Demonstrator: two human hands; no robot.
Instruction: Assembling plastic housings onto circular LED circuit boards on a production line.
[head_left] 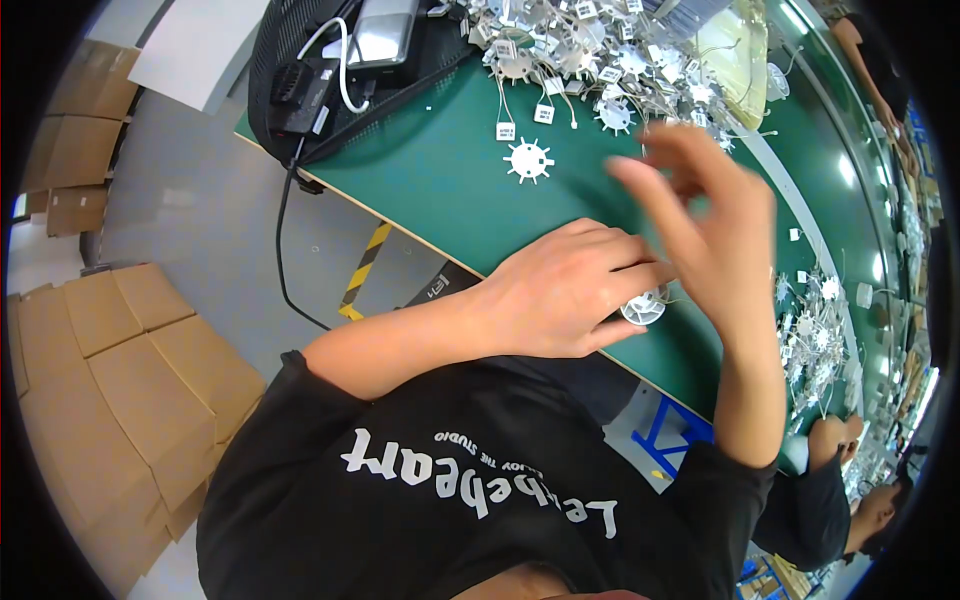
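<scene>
Wheel point(643, 308) just right of mid-frame, near the edge of the bench point(450, 150): best steadied lightly in the left hand point(570, 285), thumb and fingers closed on it; with the blurred right hand point(722, 235), thumb and fingers parted, best to move slowly.

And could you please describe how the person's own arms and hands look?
The left hand and right hand are bare, without gloves; no watch or bracelet shows on either wrist. The forearms are uncovered. The black shirt has short sleeves and white lettering.
</scene>
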